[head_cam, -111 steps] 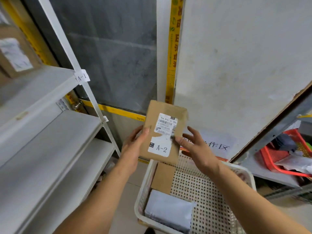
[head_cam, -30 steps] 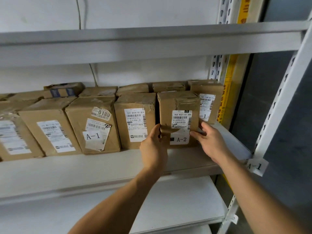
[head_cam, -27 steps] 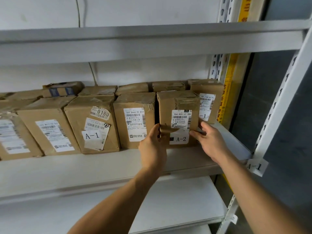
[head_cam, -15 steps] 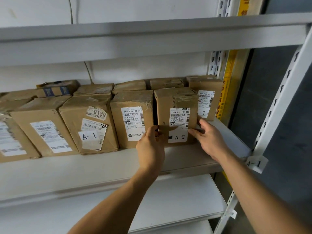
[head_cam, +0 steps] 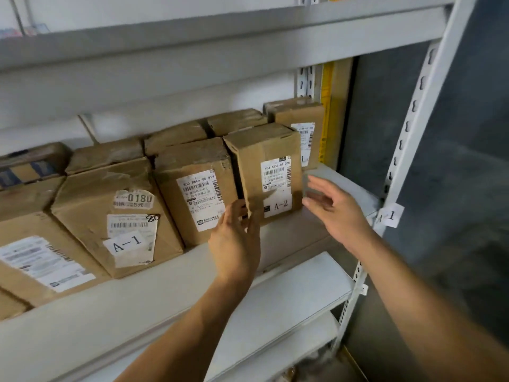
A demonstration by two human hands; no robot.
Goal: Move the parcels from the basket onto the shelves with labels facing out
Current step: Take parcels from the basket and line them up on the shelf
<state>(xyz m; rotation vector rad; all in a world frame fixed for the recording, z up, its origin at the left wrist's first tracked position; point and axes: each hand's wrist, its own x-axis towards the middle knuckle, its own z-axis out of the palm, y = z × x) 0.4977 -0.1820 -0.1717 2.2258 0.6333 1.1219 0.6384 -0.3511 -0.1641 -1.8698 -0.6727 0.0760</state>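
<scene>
A brown cardboard parcel (head_cam: 268, 166) with a barcode label and an "A-2" sticker stands upright on the grey shelf (head_cam: 170, 274), label facing out, at the right end of the front row. My left hand (head_cam: 235, 241) is in front of its lower left corner with fingers straight, close to the parcel or just touching it. My right hand (head_cam: 334, 209) hovers just right of the parcel, fingers spread and blurred, holding nothing. The basket is out of view.
Several other brown parcels fill the same shelf: one marked "A-1" (head_cam: 115, 216), one beside the A-2 parcel (head_cam: 197, 191), one behind at the right (head_cam: 301, 128). A white upright post (head_cam: 413, 128) carries an "A-1" tag (head_cam: 389, 216). Lower shelves (head_cam: 289, 296) lie below.
Both hands have let go of the A-2 parcel and drawn back from it, and it now stands alone on the shelf. The view has shifted closer and to the right.
</scene>
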